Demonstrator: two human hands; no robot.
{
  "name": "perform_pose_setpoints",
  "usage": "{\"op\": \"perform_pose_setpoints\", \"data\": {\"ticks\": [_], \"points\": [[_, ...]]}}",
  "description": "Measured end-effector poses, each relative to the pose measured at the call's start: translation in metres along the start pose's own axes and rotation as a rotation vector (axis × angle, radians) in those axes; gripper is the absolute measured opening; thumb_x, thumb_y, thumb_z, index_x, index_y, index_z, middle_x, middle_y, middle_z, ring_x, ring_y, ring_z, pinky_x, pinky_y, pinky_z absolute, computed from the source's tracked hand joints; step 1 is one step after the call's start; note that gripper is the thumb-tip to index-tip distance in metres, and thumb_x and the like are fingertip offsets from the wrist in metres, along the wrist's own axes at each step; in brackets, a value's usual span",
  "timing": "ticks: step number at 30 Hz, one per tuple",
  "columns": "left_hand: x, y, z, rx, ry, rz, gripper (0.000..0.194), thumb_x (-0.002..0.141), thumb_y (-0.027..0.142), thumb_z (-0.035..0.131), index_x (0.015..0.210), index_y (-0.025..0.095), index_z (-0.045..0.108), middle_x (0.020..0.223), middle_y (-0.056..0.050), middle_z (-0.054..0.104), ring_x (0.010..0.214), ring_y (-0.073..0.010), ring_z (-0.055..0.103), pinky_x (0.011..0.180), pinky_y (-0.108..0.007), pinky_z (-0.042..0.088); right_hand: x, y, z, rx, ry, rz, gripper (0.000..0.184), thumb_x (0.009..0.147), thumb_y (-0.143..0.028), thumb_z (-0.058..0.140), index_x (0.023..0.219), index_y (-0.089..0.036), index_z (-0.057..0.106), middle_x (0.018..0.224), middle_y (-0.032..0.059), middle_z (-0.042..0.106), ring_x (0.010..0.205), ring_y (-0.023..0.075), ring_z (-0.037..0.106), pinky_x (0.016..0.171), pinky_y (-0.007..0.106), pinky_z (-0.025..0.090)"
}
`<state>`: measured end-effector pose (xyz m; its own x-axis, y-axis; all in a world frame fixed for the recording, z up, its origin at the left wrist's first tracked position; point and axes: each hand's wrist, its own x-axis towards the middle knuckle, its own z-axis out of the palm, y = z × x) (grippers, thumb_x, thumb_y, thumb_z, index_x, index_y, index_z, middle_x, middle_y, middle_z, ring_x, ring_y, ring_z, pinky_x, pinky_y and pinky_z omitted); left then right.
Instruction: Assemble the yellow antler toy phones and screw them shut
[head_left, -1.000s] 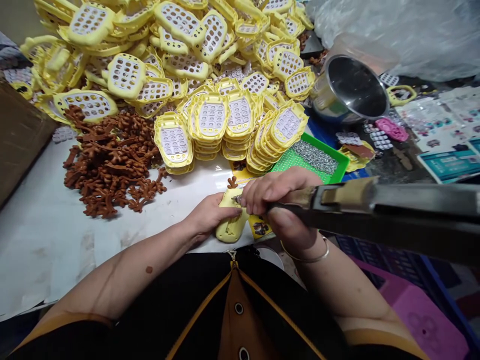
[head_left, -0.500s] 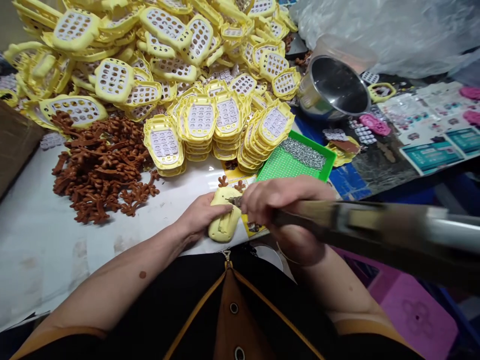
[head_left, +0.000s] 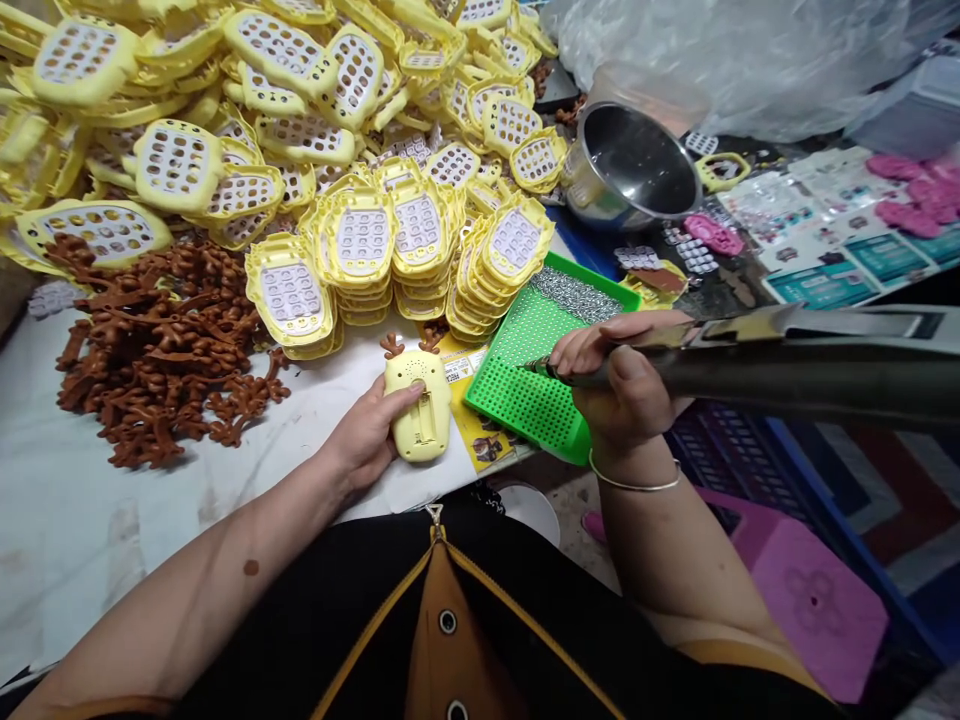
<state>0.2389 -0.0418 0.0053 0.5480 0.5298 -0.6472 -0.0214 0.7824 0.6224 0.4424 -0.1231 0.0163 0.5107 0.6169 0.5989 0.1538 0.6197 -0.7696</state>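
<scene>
My left hand (head_left: 367,432) grips a yellow toy phone (head_left: 421,400) with its back up, the thumb pressed near an open battery slot. Brown antlers stick out from the toy's far end. My right hand (head_left: 626,385) is wrapped around a dark power screwdriver (head_left: 795,365), whose long body stretches off to the right. Its bit points left, over a green perforated tray (head_left: 525,400). Small silver screws (head_left: 581,297) lie heaped at the tray's far end.
Brown antler pieces (head_left: 169,370) are piled on the left. Stacked yellow shells with white keypads (head_left: 364,240) stand ahead, before a bigger heap of shells (head_left: 180,165). A steel pot (head_left: 630,165) is at the back right. A pink stool (head_left: 814,600) stands below, right.
The screwdriver has lifted off the toy's back and swung right to the green tray. My left hand still holds the toy on the table. The view has shifted slightly.
</scene>
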Motion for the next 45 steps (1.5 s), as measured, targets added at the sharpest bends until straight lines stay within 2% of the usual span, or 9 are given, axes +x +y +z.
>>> {"op": "perform_pose_setpoints", "data": {"ticks": [13,18,24,26,28,31,37,40,45], "points": [[0.002,-0.003,-0.004,-0.001,-0.049,0.025,0.051,0.077,0.026,0.07,0.125,0.027,0.053,0.113,-0.005,0.069,0.092,-0.0202,0.068,0.084,-0.035,0.056,-0.005,0.006,-0.001,-0.065,0.0,0.046,0.013,0.081,-0.033,0.066,0.092,-0.026,0.064,0.057,-0.0057,0.055,0.049,0.012,0.055,0.047,0.028,0.048],[0.001,-0.001,-0.003,-0.02,-0.038,0.035,0.049,0.078,0.024,0.069,0.124,0.026,0.053,0.106,-0.004,0.07,0.091,-0.0193,0.068,0.086,-0.036,0.055,-0.003,0.005,-0.001,-0.108,0.012,0.137,0.01,0.08,-0.034,0.067,0.089,-0.029,0.065,0.056,-0.0055,0.053,0.048,0.0136,0.054,0.047,0.031,0.048],[0.003,-0.003,0.001,-0.116,0.033,0.081,0.039,0.079,0.018,0.067,0.115,0.023,0.054,0.106,-0.003,0.069,0.093,-0.0184,0.067,0.09,-0.04,0.053,-0.003,-0.023,0.013,0.025,0.031,-0.004,0.013,0.079,-0.031,0.068,0.091,-0.026,0.067,0.055,-0.0048,0.053,0.047,0.0132,0.053,0.049,0.032,0.049],[0.004,-0.004,0.003,-0.138,0.049,0.104,0.038,0.078,0.017,0.068,0.113,0.023,0.055,0.107,-0.003,0.069,0.096,-0.0184,0.066,0.094,-0.04,0.051,-0.009,-0.038,0.024,0.081,-0.003,0.034,0.014,0.078,-0.031,0.068,0.09,-0.024,0.068,0.055,-0.0036,0.054,0.046,0.0143,0.053,0.049,0.034,0.05],[0.005,-0.006,0.003,-0.139,0.057,0.117,0.037,0.078,0.018,0.067,0.112,0.022,0.055,0.106,-0.003,0.069,0.096,-0.0188,0.066,0.094,-0.041,0.051,-0.017,-0.049,0.034,0.147,-0.106,0.103,0.017,0.078,-0.031,0.067,0.092,-0.022,0.067,0.056,-0.0021,0.056,0.047,0.0157,0.056,0.049,0.036,0.05],[0.004,-0.007,0.004,-0.129,0.046,0.122,0.039,0.078,0.02,0.068,0.114,0.023,0.053,0.106,-0.003,0.069,0.096,-0.02,0.066,0.093,-0.042,0.052,-0.031,-0.052,0.045,0.236,-0.235,0.136,0.021,0.078,-0.029,0.066,0.097,-0.021,0.065,0.058,-0.0018,0.057,0.049,0.0159,0.057,0.048,0.035,0.05],[0.002,-0.008,0.004,-0.124,0.028,0.128,0.042,0.077,0.023,0.069,0.116,0.022,0.051,0.105,-0.005,0.07,0.097,-0.0228,0.067,0.093,-0.045,0.051,-0.044,-0.042,0.051,0.248,-0.226,0.241,0.021,0.079,-0.031,0.066,0.099,-0.024,0.063,0.061,-0.0028,0.056,0.056,0.0153,0.059,0.056,0.034,0.051],[0.004,-0.009,0.003,-0.119,0.016,0.136,0.039,0.08,0.022,0.067,0.115,0.022,0.052,0.106,-0.006,0.07,0.095,-0.0222,0.067,0.092,-0.045,0.052,-0.044,-0.039,0.055,0.272,-0.23,0.254,0.016,0.079,-0.03,0.067,0.093,-0.024,0.063,0.059,-0.0035,0.054,0.053,0.0138,0.056,0.053,0.031,0.05],[0.006,-0.009,0.005,-0.108,0.057,0.132,0.034,0.081,0.018,0.064,0.114,0.02,0.051,0.103,-0.007,0.069,0.093,-0.0212,0.067,0.091,-0.043,0.052,-0.038,-0.036,0.061,0.278,-0.327,0.265,0.012,0.075,-0.027,0.07,0.08,-0.023,0.059,0.056,-0.0031,0.055,0.048,0.0127,0.052,0.048,0.029,0.046]]}}
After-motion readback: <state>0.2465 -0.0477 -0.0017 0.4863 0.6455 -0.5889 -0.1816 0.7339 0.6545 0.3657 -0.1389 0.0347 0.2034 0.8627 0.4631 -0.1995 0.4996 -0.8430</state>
